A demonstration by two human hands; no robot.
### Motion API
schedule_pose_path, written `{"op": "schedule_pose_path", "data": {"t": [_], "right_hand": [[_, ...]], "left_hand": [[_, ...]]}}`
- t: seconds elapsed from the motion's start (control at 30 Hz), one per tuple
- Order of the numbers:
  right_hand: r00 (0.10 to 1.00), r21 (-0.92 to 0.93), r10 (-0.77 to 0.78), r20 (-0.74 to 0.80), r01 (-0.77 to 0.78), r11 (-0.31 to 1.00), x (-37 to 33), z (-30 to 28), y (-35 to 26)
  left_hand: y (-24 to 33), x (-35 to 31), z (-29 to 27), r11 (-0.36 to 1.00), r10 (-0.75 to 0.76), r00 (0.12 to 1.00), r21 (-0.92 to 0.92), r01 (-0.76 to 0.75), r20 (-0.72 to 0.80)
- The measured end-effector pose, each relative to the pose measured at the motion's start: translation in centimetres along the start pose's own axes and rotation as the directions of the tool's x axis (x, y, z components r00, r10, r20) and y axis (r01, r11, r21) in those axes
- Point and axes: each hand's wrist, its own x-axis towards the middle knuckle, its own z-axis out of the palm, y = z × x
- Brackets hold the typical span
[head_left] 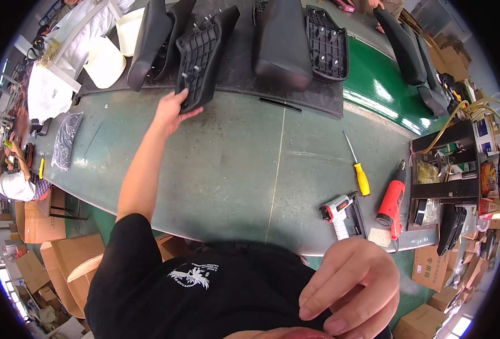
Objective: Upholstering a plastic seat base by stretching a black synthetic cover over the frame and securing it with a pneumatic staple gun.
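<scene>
"Black plastic ribs are seen in the head view, but where is the worked piece placed?"

"Across the green table (221, 158), left of centre, the ribbed piece (198, 53) is held tilted at the dark mat (241, 76). Its near end is gripped by the left hand (176, 109), with the thumb closed over it and the fingers partly hidden below."

"And the right hand (354, 282)?"

"It is raised in the near foreground, fingers loosely curled; whether anything is held cannot be told."

"How much has been done?"

"Pale studs are already set among the ribs, and a smooth dark side is joined behind, so the piece may be judged largely assembled. Similar studs are shown by a second ribbed panel (327, 48), laid beside a padded piece (281, 51)."

"What is left?"

"That cannot be settled from this one view. The yellow screwdriver (362, 178), staple gun (339, 211) and red heat gun (393, 200) are touched by neither hand, so only handling, not fastening, is judged to be under way."
</scene>
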Motion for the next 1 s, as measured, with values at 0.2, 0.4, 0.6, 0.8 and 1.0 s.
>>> {"op": "schedule_pose_path", "data": {"t": [0.2, 0.4, 0.6, 0.8, 1.0], "right_hand": [[0.996, 0.047, 0.023, 0.088, -0.027, 0.999, -1.6, 0.7, 0.3], [0.903, -0.652, 0.401, -0.155, -0.399, 0.645, -5.8, -0.5, -0.6], [0.612, -0.276, 0.47, -0.636, -0.75, 0.601, -8.4, -3.2, 7.7], [0.506, -0.12, 0.329, -0.798, -0.667, 0.735, -11.9, -3.4, 5.5], [0.499, -0.072, 0.405, -0.766, -0.694, 0.717, -12.0, -4.3, -0.6]], "left_hand": [[-6.4, -9.2, -1.0, 0.99, 0.138, 0.983, -0.02, -0.141, -0.122], [-9.9, -19.1, -0.1, 0.864, 0.418, 0.904, 0.349, -0.363, -0.093], [-11.0, -26.5, 4.4, 0.597, 0.653, 0.756, 0.581, -0.553, 0.049], [-9.2, -29.4, 7.4, 0.51, 0.661, 0.691, 0.5, -0.7, 0.294], [-4.8, -25.9, 10.4, 0.667, 0.528, 0.582, 0.122, -0.735, 0.618]]}}
